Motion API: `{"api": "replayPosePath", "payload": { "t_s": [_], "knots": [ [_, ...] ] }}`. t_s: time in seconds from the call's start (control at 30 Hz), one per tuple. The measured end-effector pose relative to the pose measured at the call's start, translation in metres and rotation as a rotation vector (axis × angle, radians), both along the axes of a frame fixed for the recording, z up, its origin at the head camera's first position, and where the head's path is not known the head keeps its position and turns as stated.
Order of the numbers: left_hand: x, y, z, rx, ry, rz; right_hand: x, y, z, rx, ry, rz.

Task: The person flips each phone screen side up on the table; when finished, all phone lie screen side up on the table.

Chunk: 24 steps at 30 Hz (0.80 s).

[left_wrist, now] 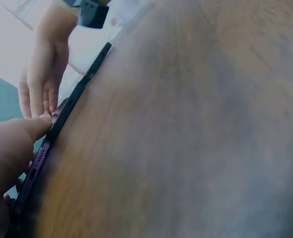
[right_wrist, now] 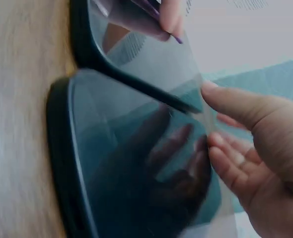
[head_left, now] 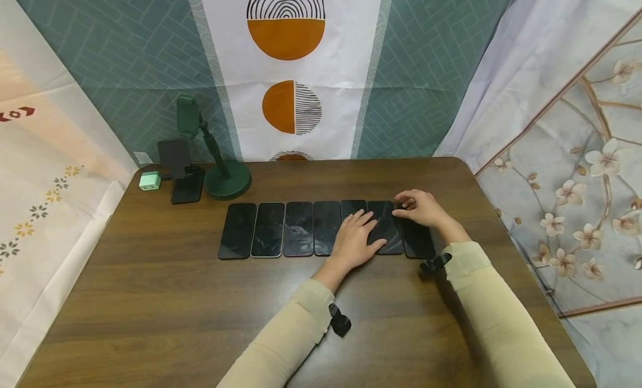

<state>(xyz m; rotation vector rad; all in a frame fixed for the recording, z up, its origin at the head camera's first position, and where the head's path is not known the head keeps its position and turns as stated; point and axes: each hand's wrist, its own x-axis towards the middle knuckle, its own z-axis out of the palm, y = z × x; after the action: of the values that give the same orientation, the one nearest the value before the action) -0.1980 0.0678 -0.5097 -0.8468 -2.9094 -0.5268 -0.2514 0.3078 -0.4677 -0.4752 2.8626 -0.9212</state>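
Note:
Several dark-screened phones lie side by side in a row on the wooden table, from the leftmost phone (head_left: 237, 232) to the rightmost phone (head_left: 419, 244). My left hand (head_left: 353, 241) rests spread across the phones right of the middle, its thumb on the second phone from the right (head_left: 390, 240). In the left wrist view a purple-edged phone (left_wrist: 33, 173) lies beside that thumb. At the far end of the two rightmost phones is my right hand (head_left: 420, 207), fingers loosely bent. The right wrist view shows its thumb and fingertips (right_wrist: 213, 139) by the phones' edges, apart from each other.
Behind the row, at the left, stand a green phone stand (head_left: 228, 179) with a round base and a black folding stand (head_left: 186, 182). A pale green charger block (head_left: 150, 180) sits near the table's back left corner. Patterned cloths (head_left: 567, 221) hang around the table (head_left: 200, 321).

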Motion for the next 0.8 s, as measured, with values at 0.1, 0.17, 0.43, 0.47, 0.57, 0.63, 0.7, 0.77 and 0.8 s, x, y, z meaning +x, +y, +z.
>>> {"api": "replayPosePath", "payload": {
  "t_s": [0.1,0.17,0.43,0.47,0.57,0.63,0.7,0.77,0.8],
  "knots": [
    [0.0,-0.003,-0.001,0.016,-0.008,-0.004,0.005,0.009,0.0,-0.04,0.006,0.009],
    [0.0,-0.004,-0.001,0.024,-0.012,-0.006,0.009,0.016,0.0,-0.037,0.01,-0.001],
    [0.0,-0.009,-0.002,0.045,-0.033,-0.009,0.019,0.03,-0.009,0.027,-0.018,-0.14],
    [0.0,-0.009,-0.002,0.046,-0.032,-0.009,0.018,0.031,-0.01,0.027,-0.02,-0.145],
    [-0.001,-0.01,-0.001,0.044,-0.029,-0.005,0.013,0.028,-0.01,0.016,-0.018,-0.147],
    [-0.001,-0.011,-0.001,0.035,-0.029,-0.004,0.01,0.027,-0.012,0.015,-0.01,-0.15],
    [-0.002,-0.011,-0.002,0.023,-0.034,-0.007,0.007,0.026,-0.014,0.014,-0.008,-0.151],
    [-0.002,-0.011,-0.002,0.018,-0.043,-0.009,0.004,0.026,-0.016,0.016,-0.005,-0.151],
    [-0.002,-0.011,-0.002,0.02,-0.05,-0.011,0.004,0.026,-0.017,0.013,-0.004,-0.15]
  ]
}}
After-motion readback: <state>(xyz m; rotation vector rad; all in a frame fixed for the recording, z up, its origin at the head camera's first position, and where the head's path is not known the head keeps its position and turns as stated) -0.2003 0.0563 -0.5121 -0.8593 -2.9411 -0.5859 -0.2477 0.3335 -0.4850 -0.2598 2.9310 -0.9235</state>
